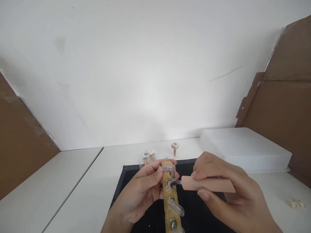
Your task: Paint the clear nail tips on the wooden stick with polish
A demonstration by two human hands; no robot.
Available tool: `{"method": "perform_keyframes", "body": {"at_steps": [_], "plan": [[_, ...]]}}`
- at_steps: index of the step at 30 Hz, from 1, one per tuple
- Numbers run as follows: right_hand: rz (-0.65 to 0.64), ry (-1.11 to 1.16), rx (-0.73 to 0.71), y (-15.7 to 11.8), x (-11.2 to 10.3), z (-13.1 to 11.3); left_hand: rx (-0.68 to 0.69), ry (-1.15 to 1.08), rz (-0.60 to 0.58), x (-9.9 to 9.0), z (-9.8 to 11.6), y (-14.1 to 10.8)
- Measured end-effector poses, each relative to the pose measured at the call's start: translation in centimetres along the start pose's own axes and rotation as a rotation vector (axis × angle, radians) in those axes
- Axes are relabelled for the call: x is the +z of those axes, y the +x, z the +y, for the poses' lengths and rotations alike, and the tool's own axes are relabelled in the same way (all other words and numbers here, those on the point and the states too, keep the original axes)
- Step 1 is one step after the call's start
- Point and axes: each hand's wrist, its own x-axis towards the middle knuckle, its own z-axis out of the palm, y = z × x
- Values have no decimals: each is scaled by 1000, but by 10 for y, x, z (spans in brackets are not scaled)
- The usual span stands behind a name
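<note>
My left hand (142, 187) is closed around the upper end of a yellowish wooden strip (167, 208), its thumb by the topmost clear nail tip (168, 168). Several clear false nail tips sit on round metal studs along this strip. Between the fingers of my right hand (233, 194) is a nail polish brush (206, 184) with a peach-coloured handle, pointing left. Its dark bristles touch the second nail tip (168, 187) from the top. Another nail tip (176, 207) slants below it, and one more is partly cut off at the bottom edge.
A black mat (128, 176) lies under my hands on the white table (80, 194). Behind it are several small peach-stemmed pieces with pale square tops (175, 146). A white plastic box (245, 145) stands at right, with small cream rings (294, 204) nearer me. Cardboard (284, 103) borders both sides.
</note>
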Motion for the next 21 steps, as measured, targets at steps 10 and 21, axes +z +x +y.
{"method": "perform_keyframes", "body": {"at_steps": [10, 21], "plan": [[-2, 7, -31, -4, -4, 0, -10, 6, 32, -5, 2, 3], [-78, -91, -112, 8, -3, -7, -5, 4, 9, 0, 5, 2]]}}
